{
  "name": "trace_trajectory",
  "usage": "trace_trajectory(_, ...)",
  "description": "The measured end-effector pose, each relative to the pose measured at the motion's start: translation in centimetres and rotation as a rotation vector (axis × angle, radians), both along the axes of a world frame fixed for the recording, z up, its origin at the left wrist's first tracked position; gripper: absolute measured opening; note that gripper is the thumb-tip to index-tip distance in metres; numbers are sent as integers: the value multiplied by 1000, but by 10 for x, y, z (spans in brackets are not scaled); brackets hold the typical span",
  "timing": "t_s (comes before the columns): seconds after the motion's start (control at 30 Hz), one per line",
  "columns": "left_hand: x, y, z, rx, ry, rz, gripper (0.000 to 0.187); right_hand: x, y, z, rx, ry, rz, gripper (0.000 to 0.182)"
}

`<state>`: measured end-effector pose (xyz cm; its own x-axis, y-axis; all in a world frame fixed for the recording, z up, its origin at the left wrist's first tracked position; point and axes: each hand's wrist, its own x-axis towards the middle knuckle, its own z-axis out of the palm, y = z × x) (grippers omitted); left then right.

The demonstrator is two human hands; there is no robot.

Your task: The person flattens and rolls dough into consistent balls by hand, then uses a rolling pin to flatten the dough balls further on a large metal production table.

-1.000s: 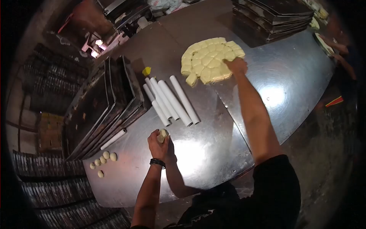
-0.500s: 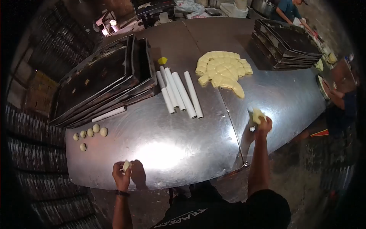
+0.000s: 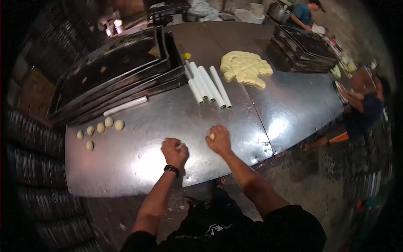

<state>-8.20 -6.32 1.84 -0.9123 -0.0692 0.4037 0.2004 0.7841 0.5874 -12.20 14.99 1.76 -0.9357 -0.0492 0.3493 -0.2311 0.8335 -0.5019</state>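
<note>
On the far left of the shiny tabletop point(image 3: 96, 176), a pile of big dark trays point(image 3: 113, 69) leans, all stacked up. Just in front of it sit six little dough balls point(image 3: 100, 127), five in a bent row and one nearer the edge. A lone white tube point(image 3: 126, 106) lies beside the trays.

Next comes the left hand point(image 3: 174, 152). Its grip is closed, with the fingers curled round a small pale lump point(image 3: 181, 146) that I take to be dough. Past it, a bunch of white tubes point(image 3: 205, 84) lies farther back, near a yellow scrap point(image 3: 186, 56).

The right hand point(image 3: 219, 140) has a closed grip too, with a bit of dough point(image 3: 212, 136) peeking out by the thumb. Both lumps look light and soft, so they would squash if pinched hard. A cupped palm round the sides should suit them best.

Farther back is the big flat dough point(image 3: 245, 67), marked into chunks. It looks floppy and maybe a bit sticky, and heavier as a whole. The chunks at its edge look easiest to grab. More dark trays point(image 3: 302, 49) stand to its right, and a person point(image 3: 371, 105) is beyond the end.
</note>
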Motion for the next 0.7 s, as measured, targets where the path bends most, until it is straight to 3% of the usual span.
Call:
trace_trajectory(0.07, 23, 13, 12, -46, -13, -103, 12, 26, 6, -10, 38, 129, 353, 21)
trace_trajectory(0.1, 46, 9, 10, -23, -11, -161, 12, 43, 21, 4, 239, 11, 565, 19)
trace_trajectory(0.13, 64, -8, 0, -48, 7, -245, 14, 51, 49, -5, 219, 118, 715, 17)
trace_trajectory(0.2, 79, -46, 28, -67, -39, -290, 16, 37, 107, 19, 59, 81, 875, 19)
trace_trajectory(0.23, 76, -56, 42, -30, -83, -278, 14, 19, 124, 27, 104, 136, 824, 21)
trace_trajectory(0.3, 42, -57, 7, -314, 108, 193, 8, -23, 115, 3, 3, 101, 409, 20)
trace_trajectory(0.37, -15, -13, -2, 183, 124, 659, 6, -54, 66, -4, -104, 117, 215, 16)
trace_trajectory(0.43, -39, 30, -9, 222, 95, 610, 2, -40, 27, -4, -128, 25, 372, 15)
trace_trajectory(0.5, -14, 58, 1, 220, -48, 272, 4, -19, 13, 2, -115, 0, 585, 16)
trace_trajectory(0.6, 54, 30, 11, -60, 38, -141, 10, 14, 66, 8, -46, 91, 957, 15)
trace_trajectory(0.63, 67, -3, 6, -30, 110, -275, 11, 9, 98, 6, 117, -94, 943, 16)
trace_trajectory(0.67, 71, -29, 7, -107, 36, -182, 10, -7, 117, 14, 28, -155, 993, 14)
trace_trajectory(0.7, 69, -52, 8, -180, -42, -94, 11, -17, 124, 12, -27, -40, 861, 10)
